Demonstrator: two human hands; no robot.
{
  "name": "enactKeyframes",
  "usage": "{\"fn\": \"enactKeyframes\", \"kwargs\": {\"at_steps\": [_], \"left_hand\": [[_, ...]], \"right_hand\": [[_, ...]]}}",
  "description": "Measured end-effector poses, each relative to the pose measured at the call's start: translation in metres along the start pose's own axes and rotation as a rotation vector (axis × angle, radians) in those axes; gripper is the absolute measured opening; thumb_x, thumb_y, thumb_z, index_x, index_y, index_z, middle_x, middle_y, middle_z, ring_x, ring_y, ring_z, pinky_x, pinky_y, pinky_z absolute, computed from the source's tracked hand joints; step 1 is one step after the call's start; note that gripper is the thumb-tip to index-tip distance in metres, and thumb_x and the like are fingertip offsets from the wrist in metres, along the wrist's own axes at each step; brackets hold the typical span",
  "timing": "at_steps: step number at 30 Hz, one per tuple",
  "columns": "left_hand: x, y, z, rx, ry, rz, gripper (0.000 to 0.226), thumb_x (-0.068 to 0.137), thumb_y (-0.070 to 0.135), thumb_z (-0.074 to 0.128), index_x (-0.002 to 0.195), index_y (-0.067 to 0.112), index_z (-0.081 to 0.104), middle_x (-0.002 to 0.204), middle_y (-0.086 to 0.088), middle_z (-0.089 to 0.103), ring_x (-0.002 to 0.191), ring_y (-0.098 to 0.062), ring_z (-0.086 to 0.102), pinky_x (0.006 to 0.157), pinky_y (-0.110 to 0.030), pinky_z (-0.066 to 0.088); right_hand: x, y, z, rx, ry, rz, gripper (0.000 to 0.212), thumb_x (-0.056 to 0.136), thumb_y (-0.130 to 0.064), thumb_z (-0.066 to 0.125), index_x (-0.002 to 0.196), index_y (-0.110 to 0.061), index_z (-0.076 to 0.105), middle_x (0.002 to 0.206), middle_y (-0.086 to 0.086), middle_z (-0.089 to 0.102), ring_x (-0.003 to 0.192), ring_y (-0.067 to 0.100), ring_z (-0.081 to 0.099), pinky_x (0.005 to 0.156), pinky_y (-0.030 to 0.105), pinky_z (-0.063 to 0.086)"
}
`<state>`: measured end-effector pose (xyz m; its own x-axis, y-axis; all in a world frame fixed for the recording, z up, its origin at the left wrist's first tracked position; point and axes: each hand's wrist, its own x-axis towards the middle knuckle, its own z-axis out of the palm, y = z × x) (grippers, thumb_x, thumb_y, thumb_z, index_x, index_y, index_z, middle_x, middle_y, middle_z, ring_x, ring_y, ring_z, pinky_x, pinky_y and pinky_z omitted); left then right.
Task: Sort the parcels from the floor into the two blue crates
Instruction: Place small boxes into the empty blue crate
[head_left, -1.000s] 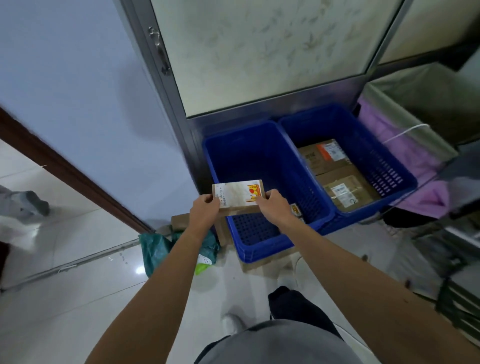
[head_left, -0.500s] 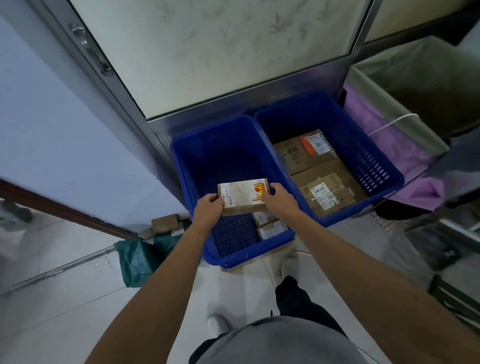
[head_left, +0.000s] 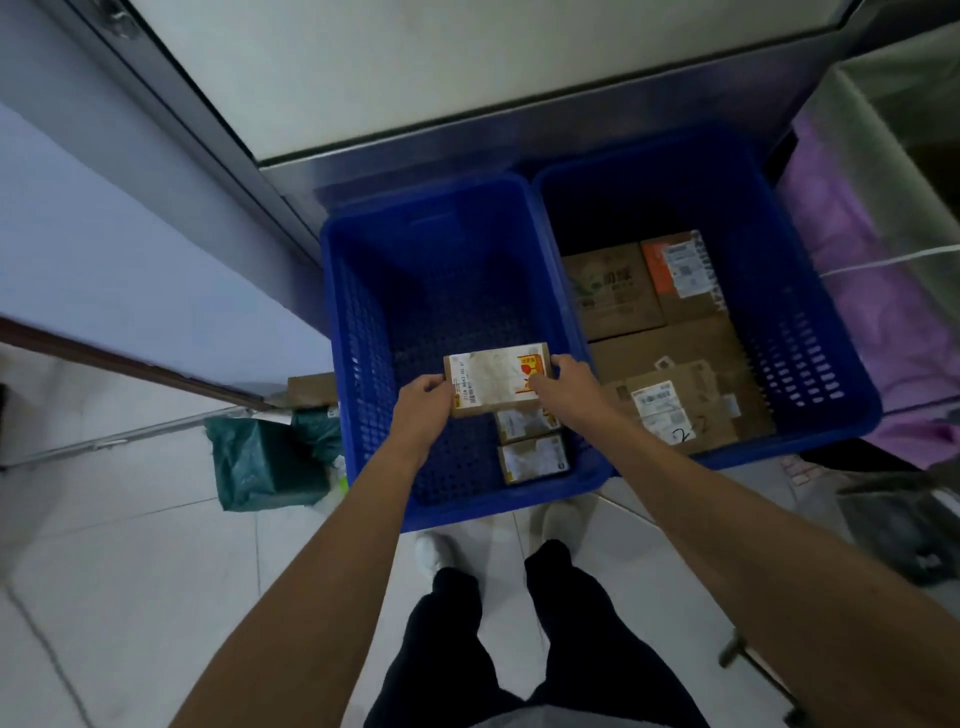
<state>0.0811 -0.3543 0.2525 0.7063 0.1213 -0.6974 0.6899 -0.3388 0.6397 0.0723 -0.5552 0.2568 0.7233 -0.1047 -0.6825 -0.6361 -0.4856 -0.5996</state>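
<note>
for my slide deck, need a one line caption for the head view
Left hand and right hand hold a small parcel over the left blue crate.

Left crate (head_left: 359, 338) is lying mostly open, center frame; two small parcels (head_left: 532, 460) are blocking its lower-right corner. Cardboard boxes (head_left: 670, 358) are covering the floor of right crate (head_left: 810, 338).

purple cloth (head_left: 862, 270) right edge | metal door frame (head_left: 467, 156) behind (frosted pane) | white floor tiles (head_left: 130, 571)
</note>
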Motion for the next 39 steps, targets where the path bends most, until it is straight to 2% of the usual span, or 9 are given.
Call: {"fn": "enactKeyframes", "kwargs": {"at_steps": [5, 9, 15, 18, 22, 27, 30, 32, 39], "left_hand": [[0.052, -0.01, 0.011, -0.019, -0.013, -0.036, 0.007, 0.097, 0.031, 0.058, 0.096, 0.03, 0.065, 0.106, -0.001, 0.072, 0.103, -0.021, 0.067, 0.091, -0.037, 0.052], [0.101, -0.024, 0.026, -0.022, -0.058, -0.07, 0.009, 0.096, 0.03, 0.058, 0.097, 0.027, 0.067, 0.106, -0.001, 0.073, 0.101, -0.019, 0.067, 0.078, -0.026, 0.049], [0.163, -0.069, 0.053, 0.041, -0.167, -0.167, 0.021, 0.097, 0.033, 0.056, 0.111, 0.022, 0.066, 0.108, 0.001, 0.071, 0.102, -0.016, 0.065, 0.079, -0.03, 0.048], [0.177, -0.094, 0.063, 0.087, -0.213, -0.223, 0.025, 0.094, 0.035, 0.055, 0.11, 0.019, 0.066, 0.109, -0.002, 0.07, 0.102, -0.02, 0.064, 0.09, -0.039, 0.051], [0.19, -0.123, 0.074, 0.147, -0.249, -0.256, 0.028, 0.078, 0.04, 0.052, 0.088, 0.016, 0.059, 0.1, -0.017, 0.072, 0.079, -0.02, 0.06, 0.07, -0.036, 0.043], [0.194, -0.131, 0.086, 0.158, -0.299, -0.303, 0.025, 0.081, 0.038, 0.056, 0.086, 0.014, 0.059, 0.093, -0.012, 0.07, 0.08, -0.02, 0.059, 0.073, -0.034, 0.043], [0.198, -0.136, 0.095, 0.184, -0.313, -0.286, 0.038, 0.088, 0.038, 0.058, 0.12, 0.016, 0.059, 0.124, -0.007, 0.065, 0.101, -0.02, 0.062, 0.092, -0.038, 0.05], [0.195, -0.137, 0.098, 0.222, -0.338, -0.286, 0.065, 0.093, 0.036, 0.056, 0.153, 0.025, 0.033, 0.144, -0.001, 0.049, 0.11, -0.018, 0.053, 0.095, -0.036, 0.046], [0.188, -0.149, 0.11, 0.318, -0.454, -0.28, 0.065, 0.097, 0.027, 0.053, 0.156, 0.027, 0.027, 0.158, -0.002, 0.035, 0.124, -0.021, 0.047, 0.095, -0.033, 0.038]], "right_hand": [[0.051, 0.009, 0.023, -0.067, -0.014, 0.063, 0.044, 0.089, -0.045, 0.052, 0.111, -0.007, 0.054, 0.122, 0.015, 0.05, 0.091, 0.027, 0.056, 0.068, 0.038, 0.044], [0.095, 0.025, 0.042, -0.093, 0.035, 0.103, 0.057, 0.09, -0.046, 0.052, 0.131, -0.007, 0.048, 0.128, 0.013, 0.05, 0.104, 0.03, 0.057, 0.08, 0.04, 0.051], [0.146, 0.066, 0.069, -0.287, 0.061, 0.174, 0.075, 0.099, -0.037, 0.046, 0.159, -0.026, 0.002, 0.148, 0.019, 0.035, 0.117, 0.039, 0.051, 0.081, 0.039, 0.041], [0.16, 0.084, 0.083, -0.392, 0.022, 0.215, 0.072, 0.1, -0.037, 0.043, 0.159, -0.031, 0.001, 0.149, 0.022, 0.033, 0.121, 0.042, 0.049, 0.089, 0.044, 0.044], [0.17, 0.101, 0.096, -0.43, -0.045, 0.278, 0.069, 0.1, -0.034, 0.043, 0.159, -0.03, 0.008, 0.151, 0.022, 0.028, 0.129, 0.044, 0.041, 0.102, 0.047, 0.038], [0.173, 0.116, 0.103, -0.493, -0.102, 0.327, 0.068, 0.099, -0.032, 0.044, 0.158, -0.031, 0.01, 0.156, 0.019, 0.021, 0.13, 0.044, 0.039, 0.102, 0.048, 0.04], [0.173, 0.122, 0.109, -0.543, -0.102, 0.333, 0.071, 0.099, -0.031, 0.046, 0.159, -0.025, 0.008, 0.152, 0.021, 0.02, 0.128, 0.043, 0.041, 0.094, 0.044, 0.04], [0.172, 0.124, 0.112, -0.587, -0.128, 0.354, 0.072, 0.101, -0.033, 0.046, 0.159, -0.024, 0.005, 0.157, 0.021, 0.015, 0.132, 0.043, 0.038, 0.097, 0.046, 0.04], [0.171, 0.138, 0.115, -0.628, -0.191, 0.371, 0.071, 0.101, -0.035, 0.046, 0.158, -0.021, 0.006, 0.159, 0.019, 0.01, 0.133, 0.041, 0.039, 0.099, 0.044, 0.041]]}}
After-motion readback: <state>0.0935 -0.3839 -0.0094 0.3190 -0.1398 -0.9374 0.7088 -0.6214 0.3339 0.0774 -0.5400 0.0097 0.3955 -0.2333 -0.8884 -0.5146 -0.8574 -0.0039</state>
